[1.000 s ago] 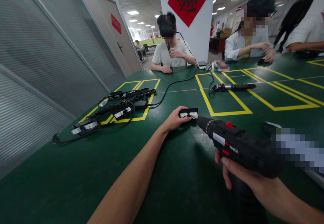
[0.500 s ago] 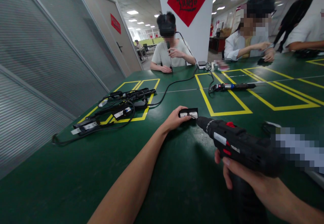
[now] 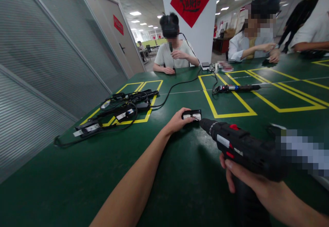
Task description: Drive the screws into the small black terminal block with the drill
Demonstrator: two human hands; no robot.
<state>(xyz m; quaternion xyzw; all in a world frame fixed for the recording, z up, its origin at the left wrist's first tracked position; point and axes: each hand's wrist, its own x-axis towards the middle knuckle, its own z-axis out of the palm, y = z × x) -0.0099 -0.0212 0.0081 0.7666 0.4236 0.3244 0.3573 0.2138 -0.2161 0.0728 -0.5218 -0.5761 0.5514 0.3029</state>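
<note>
My right hand (image 3: 253, 179) is wrapped round the handle of a black cordless drill (image 3: 246, 148) with red buttons. The drill points left, and the tip of its bit reaches a small black block (image 3: 197, 112) with white patches on its near face. My left hand (image 3: 177, 120) grips that block at its left end, with the thumb across the front, and steadies it on the green table (image 3: 169, 172). Whether the bit sits in a screw or hole is too small to tell.
Black adapters and cables (image 3: 125, 109) lie heaped at the left, over yellow tape outlines. A pen-shaped electric screwdriver (image 3: 239, 88) rests further back on the right. One person (image 3: 176, 50) sits opposite with a tool; another person (image 3: 253, 47) sits at the right.
Hardly anything differs. The drill and the block keep their places, both hands hold on, and the whole view has shifted very slightly.
</note>
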